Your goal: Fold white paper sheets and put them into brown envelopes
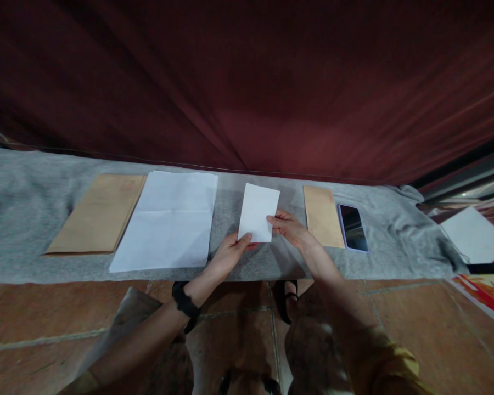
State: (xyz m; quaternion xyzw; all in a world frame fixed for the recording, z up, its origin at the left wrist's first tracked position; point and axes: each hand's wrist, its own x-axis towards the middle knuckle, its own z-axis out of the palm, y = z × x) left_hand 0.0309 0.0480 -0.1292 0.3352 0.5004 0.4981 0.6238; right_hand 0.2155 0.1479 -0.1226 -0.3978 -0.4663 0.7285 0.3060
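Observation:
Between my two hands is a small white sheet of paper, perhaps folded, held just above the grey cloth. My left hand pinches its lower left corner, thumb on top. At its right edge, my right hand grips it with the thumb over the front; the other fingers are partly hidden behind. To the left lies a stack of large white paper sheets with a crease across the top one. On the right, nearest my right hand, is a small brown envelope lying flat.
A stack of large brown envelopes lies at the left. Beside the small envelope rests a phone with a dark screen. Grey cloth covers the narrow surface, and a dark red curtain hangs behind it. Tiled floor shows below.

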